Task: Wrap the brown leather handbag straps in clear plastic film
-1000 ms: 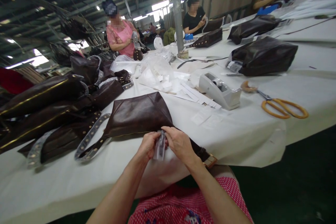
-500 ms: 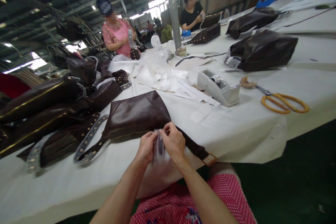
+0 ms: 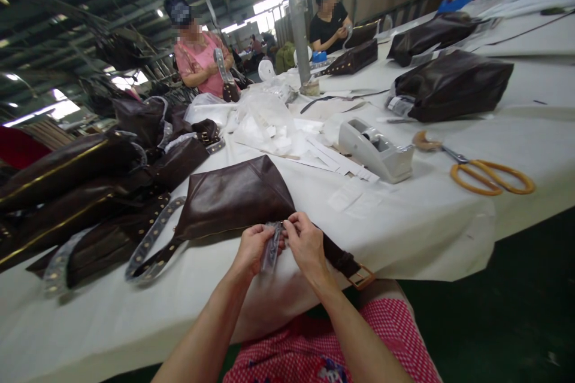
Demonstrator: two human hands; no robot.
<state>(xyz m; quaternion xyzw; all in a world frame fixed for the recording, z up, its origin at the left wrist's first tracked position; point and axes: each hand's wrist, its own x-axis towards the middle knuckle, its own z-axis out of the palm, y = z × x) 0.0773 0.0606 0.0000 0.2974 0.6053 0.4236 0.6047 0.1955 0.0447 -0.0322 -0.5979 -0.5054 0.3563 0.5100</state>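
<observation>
In the lower middle of the frame, the left hand (image 3: 250, 249) has its grip pinched on a small clear plastic sleeve (image 3: 270, 254). The right hand (image 3: 309, 246) bends its fingertips in narrowly at the sleeve's top; whether they clasp anything I cannot tell. Just above lies a dark brown leather bag (image 3: 236, 194) on the white-covered table (image 3: 431, 227). At upper right, a pale label (image 3: 401, 106) shows print too small to read.

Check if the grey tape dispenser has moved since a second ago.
No, not visibly: the grey tape dispenser keeps its place relative to the metal post. Both shift slightly together in the picture, which suggests camera motion.
</observation>
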